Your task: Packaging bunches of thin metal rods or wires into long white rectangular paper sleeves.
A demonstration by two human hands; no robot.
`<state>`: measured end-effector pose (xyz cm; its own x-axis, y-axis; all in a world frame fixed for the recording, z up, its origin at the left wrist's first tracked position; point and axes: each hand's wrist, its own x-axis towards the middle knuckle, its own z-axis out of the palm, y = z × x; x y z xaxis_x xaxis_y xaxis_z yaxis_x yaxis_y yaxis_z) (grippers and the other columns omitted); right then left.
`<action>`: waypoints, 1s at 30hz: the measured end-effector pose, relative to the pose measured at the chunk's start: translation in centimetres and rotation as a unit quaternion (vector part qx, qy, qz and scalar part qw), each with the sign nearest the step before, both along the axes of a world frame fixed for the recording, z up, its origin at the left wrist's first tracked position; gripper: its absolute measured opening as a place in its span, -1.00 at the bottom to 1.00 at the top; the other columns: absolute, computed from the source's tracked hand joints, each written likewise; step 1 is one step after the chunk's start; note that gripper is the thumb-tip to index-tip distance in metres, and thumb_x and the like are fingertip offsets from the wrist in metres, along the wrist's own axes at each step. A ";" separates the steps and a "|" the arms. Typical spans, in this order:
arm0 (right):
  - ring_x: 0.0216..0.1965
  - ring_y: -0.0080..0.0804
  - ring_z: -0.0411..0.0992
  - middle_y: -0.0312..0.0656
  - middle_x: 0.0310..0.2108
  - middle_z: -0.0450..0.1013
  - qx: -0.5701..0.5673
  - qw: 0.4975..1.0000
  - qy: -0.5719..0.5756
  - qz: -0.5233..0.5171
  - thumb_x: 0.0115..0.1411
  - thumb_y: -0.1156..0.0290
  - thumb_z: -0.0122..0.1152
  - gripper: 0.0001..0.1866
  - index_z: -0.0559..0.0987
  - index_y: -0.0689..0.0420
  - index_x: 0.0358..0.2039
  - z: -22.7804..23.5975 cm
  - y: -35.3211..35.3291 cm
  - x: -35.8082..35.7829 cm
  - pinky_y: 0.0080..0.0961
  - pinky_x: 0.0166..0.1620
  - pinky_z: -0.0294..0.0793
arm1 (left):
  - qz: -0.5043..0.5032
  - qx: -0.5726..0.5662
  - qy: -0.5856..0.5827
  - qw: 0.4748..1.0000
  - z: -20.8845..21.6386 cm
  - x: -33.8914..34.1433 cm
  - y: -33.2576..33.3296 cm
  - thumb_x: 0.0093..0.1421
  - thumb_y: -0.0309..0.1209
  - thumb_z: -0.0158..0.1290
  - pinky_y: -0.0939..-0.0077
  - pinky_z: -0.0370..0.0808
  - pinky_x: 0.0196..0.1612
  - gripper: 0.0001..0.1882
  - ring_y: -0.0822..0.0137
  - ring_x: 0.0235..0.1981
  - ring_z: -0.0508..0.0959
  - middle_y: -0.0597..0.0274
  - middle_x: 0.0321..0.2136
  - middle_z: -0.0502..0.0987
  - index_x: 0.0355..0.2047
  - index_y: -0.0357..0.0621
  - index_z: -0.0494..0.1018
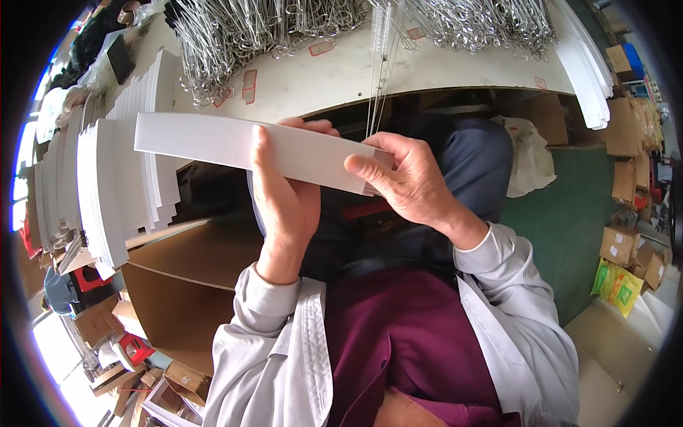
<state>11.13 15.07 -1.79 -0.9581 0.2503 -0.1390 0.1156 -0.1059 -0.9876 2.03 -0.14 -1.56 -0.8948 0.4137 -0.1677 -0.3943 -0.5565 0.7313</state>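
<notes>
A long, narrow white cardboard box (231,141) is held up in front of me above my lap, sloping slightly down to the right. My left hand (284,196) is closed round its middle, thumb on the near face and fingertips showing past the far edge. My right hand (409,174) grips the right end, with the thumb pressed near the flap and the fingers behind it. Several thin wire brushes (381,43) lie at the table edge, their thin stems reaching down toward my right hand. Whether my fingers touch those stems is hidden behind the box and hand.
Heaps of looped metal wires (242,43) cover the far part of the white table (306,85). Stacks of white flat boxes (117,178) stand at left, more white strips (583,64) at right. An open brown carton (181,299) sits beside my left arm; a white plastic bag (528,156) lies right of my knee.
</notes>
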 end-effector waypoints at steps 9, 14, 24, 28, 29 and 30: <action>-0.44 -0.76 0.46 -0.37 -0.50 0.56 0.052 0.993 -0.057 0.090 0.23 0.15 0.47 -0.63 0.64 0.24 -0.25 1.0 2.9 1.5 -0.69 -0.43 0.46 | -0.155 -0.390 0.576 0.702 6.1 3.2 -5.8 -0.06 -0.51 0.41 0.23 0.62 -0.10 -0.54 -0.04 -0.28 0.67 -0.01 -0.31 0.63 -0.12 -0.28 0.54; -0.45 -0.76 0.45 -0.35 -0.51 0.55 0.036 0.981 -0.071 0.176 0.20 0.22 0.51 -0.62 0.63 0.30 -0.24 1.3 2.4 1.7 -0.65 -0.41 0.47 | -0.200 -0.514 0.672 0.495 5.4 0.9 -4.1 -0.09 -0.40 0.40 -0.05 0.45 0.14 -0.17 -0.22 0.06 0.51 -0.17 0.04 0.50 0.23 -0.26 0.34; -0.56 -0.71 0.43 -0.31 -0.42 0.58 0.012 1.000 -0.015 0.004 0.40 0.22 0.25 -0.71 0.65 0.22 -0.12 0.1 2.9 3.4 -0.74 -0.54 0.39 | -0.244 -0.561 0.574 0.544 0.6 1.6 -4.7 -0.05 -0.31 0.45 0.18 0.64 -0.23 -0.23 -0.02 -0.26 0.67 0.00 -0.25 0.60 0.14 -0.22 0.35; -0.53 -0.72 0.43 -0.36 -0.50 0.55 0.027 0.998 0.004 -0.061 0.40 0.26 0.26 -0.73 0.66 0.24 -0.19 -1.0 1.8 4.1 -0.68 -0.52 0.39 | -0.234 -0.548 0.567 0.569 -0.2 2.3 -4.3 -0.03 -0.26 0.44 0.21 0.64 -0.27 -0.23 0.02 -0.31 0.67 0.02 -0.30 0.60 0.14 -0.23 0.34; -0.53 -0.71 0.45 -0.35 -0.49 0.56 0.016 0.996 0.016 -0.081 0.39 0.27 0.27 -0.75 0.66 0.24 -0.20 -1.1 1.7 4.1 -0.69 -0.52 0.40 | -0.225 -0.542 0.575 0.570 -0.3 2.4 -4.2 -0.02 -0.25 0.44 0.23 0.64 -0.34 -0.22 0.05 -0.37 0.67 0.05 -0.36 0.58 0.14 -0.25 0.33; -0.52 -0.71 0.46 -0.34 -0.48 0.57 0.006 0.994 0.027 -0.101 0.38 0.29 0.29 -0.76 0.67 0.24 -0.20 -1.2 1.6 4.1 -0.69 -0.53 0.41 | -0.227 -0.542 0.574 0.570 -0.3 2.4 -4.2 -0.02 -0.25 0.44 0.23 0.64 -0.34 -0.22 0.05 -0.37 0.67 0.05 -0.36 0.58 0.14 -0.25 0.33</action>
